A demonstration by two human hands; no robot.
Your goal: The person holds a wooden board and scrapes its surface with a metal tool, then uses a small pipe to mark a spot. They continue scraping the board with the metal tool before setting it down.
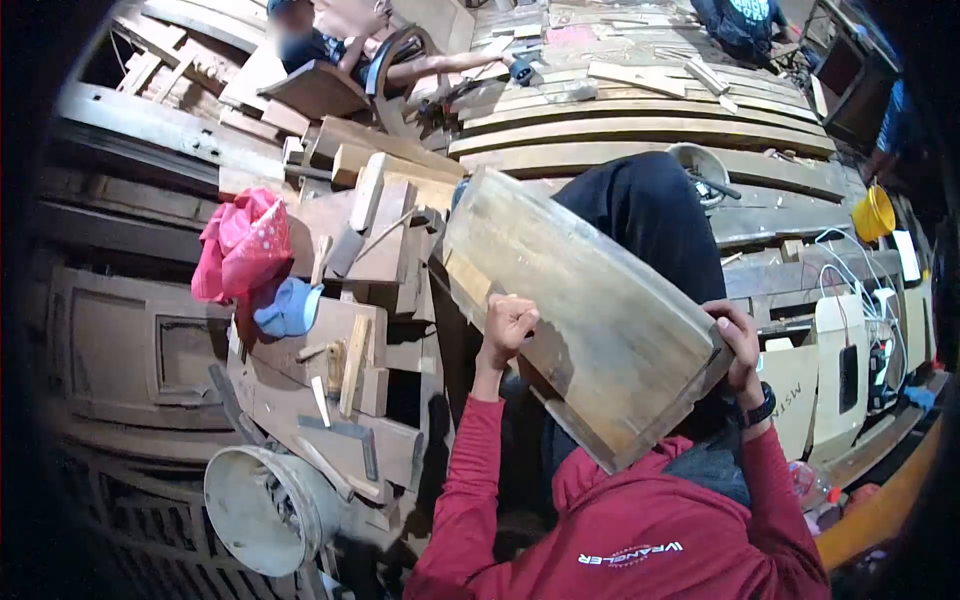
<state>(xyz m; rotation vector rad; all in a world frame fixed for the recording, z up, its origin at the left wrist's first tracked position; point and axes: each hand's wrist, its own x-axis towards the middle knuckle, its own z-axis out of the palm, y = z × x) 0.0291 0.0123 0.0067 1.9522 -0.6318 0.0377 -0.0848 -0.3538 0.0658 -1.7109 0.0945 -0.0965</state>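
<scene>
A wide, flat wooden panel [590,310] lies slanted across my lap, over the dark trousers. Around its right edge, near the lower right corner, my right hand [735,345] is wrapped, with a dark watch on the wrist. My left hand [511,322] is closed in a fist over the panel's left part; whatever it may hold is hidden by the fingers. A dark shadow falls on the wood beside that fist. Left of the panel, a workbench [290,400] bears a metal square [368,450], wood strips and a light blue cloth [288,308].
A white bucket [225,510] with things inside stands at the lower left. A pink bag [243,245] rests at the bench's back. Stacked planks [640,130] lie ahead. At the top left a person [325,50] sits. A yellow bucket [873,212] and cables are at right.
</scene>
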